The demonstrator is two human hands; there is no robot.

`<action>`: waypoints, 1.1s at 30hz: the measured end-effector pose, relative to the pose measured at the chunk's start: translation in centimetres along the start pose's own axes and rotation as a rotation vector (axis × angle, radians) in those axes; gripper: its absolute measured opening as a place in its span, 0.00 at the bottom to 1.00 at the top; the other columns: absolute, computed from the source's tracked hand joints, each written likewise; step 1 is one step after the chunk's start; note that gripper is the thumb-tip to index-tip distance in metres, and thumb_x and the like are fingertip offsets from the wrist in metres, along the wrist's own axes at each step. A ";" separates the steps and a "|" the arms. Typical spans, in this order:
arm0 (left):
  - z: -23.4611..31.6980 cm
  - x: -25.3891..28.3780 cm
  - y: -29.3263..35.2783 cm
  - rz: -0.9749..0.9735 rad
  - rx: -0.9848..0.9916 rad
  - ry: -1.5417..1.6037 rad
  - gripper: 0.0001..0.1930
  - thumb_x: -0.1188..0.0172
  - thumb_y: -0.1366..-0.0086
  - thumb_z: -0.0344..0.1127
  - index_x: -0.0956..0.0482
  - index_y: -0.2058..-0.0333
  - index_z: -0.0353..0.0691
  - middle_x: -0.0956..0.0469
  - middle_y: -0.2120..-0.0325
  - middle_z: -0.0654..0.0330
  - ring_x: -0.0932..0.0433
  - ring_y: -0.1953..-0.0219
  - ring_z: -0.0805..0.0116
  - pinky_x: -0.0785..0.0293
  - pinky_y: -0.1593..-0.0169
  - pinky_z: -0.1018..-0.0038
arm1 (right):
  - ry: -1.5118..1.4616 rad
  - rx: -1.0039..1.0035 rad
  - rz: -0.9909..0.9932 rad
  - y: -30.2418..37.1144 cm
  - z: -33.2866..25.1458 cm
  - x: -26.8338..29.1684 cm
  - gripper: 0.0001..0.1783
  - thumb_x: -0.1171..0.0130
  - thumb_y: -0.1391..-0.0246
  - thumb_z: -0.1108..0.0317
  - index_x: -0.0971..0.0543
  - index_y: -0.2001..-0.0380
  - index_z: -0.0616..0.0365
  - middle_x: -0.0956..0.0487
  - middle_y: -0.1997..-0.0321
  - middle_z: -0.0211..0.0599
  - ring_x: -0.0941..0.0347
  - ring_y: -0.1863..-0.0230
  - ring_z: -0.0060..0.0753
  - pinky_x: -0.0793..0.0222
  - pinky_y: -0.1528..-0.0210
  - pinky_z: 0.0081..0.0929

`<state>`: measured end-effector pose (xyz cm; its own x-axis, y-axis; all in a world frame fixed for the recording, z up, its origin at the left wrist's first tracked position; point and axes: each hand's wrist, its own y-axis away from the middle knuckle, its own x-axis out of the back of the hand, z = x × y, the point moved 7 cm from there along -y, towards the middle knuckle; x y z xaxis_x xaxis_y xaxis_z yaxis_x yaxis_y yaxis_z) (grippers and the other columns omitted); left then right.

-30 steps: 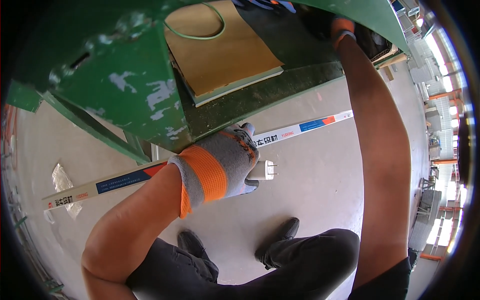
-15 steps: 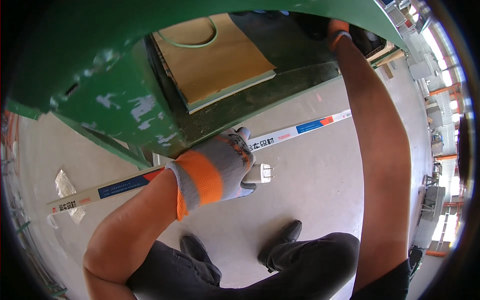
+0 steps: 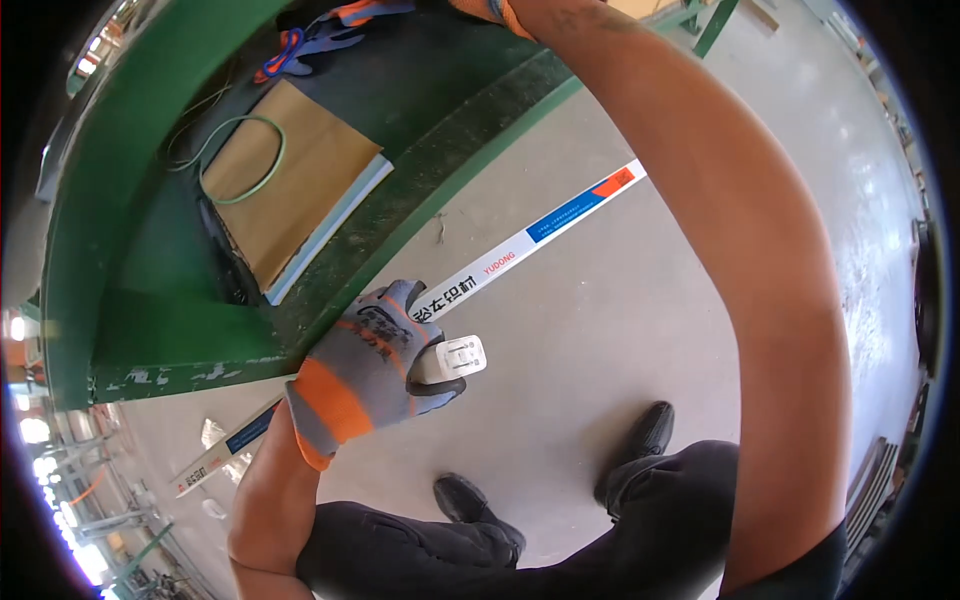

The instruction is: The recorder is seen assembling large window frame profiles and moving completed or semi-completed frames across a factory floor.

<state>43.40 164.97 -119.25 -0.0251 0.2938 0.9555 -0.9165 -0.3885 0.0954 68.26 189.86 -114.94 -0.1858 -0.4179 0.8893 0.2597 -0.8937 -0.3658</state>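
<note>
My left hand (image 3: 365,360) wears a grey and orange work glove. Its fingers are closed around a white plug-in charger (image 3: 460,358), whose pronged end points outward. The hand is just below the edge of a green metal shelf (image 3: 470,115). My right arm stretches up to that shelf, where only the wrist and glove cuff of my right hand (image 3: 492,12) show at the top edge. Its fingers are out of sight. A long white strip with printed blue and red bands (image 3: 510,250) runs behind my left hand; whether they touch I cannot tell.
On the shelf lie a brown-covered stack of paper (image 3: 310,165), a pale green cord loop (image 3: 281,150), blue-handled scissors (image 3: 290,42) and grey-orange gloves (image 3: 335,42). A clear plastic scrap (image 3: 212,433) is on the concrete floor (image 3: 600,330), near my shoes (image 3: 650,430).
My view has turned, bringing the scissors and gloves into sight. The charger's pronged end now faces more toward me, still in my left hand. My right hand has mostly left the top of the picture.
</note>
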 end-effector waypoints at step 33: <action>2.6 -0.8 -5.0 -0.203 0.058 0.045 0.27 0.31 0.53 0.59 0.16 0.60 0.47 0.30 0.50 0.46 0.26 0.53 0.49 0.29 0.50 0.59 | -0.321 -0.144 -0.084 11.3 -2.4 6.4 0.19 0.54 0.40 0.56 0.20 0.58 0.55 0.19 0.55 0.40 0.26 0.48 0.40 0.41 0.37 0.39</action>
<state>49.05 164.36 -119.78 0.1386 0.4097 0.9016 -0.8802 -0.3663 0.3018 67.76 176.68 -114.10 0.1121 -0.2898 0.9505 0.1160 -0.9462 -0.3022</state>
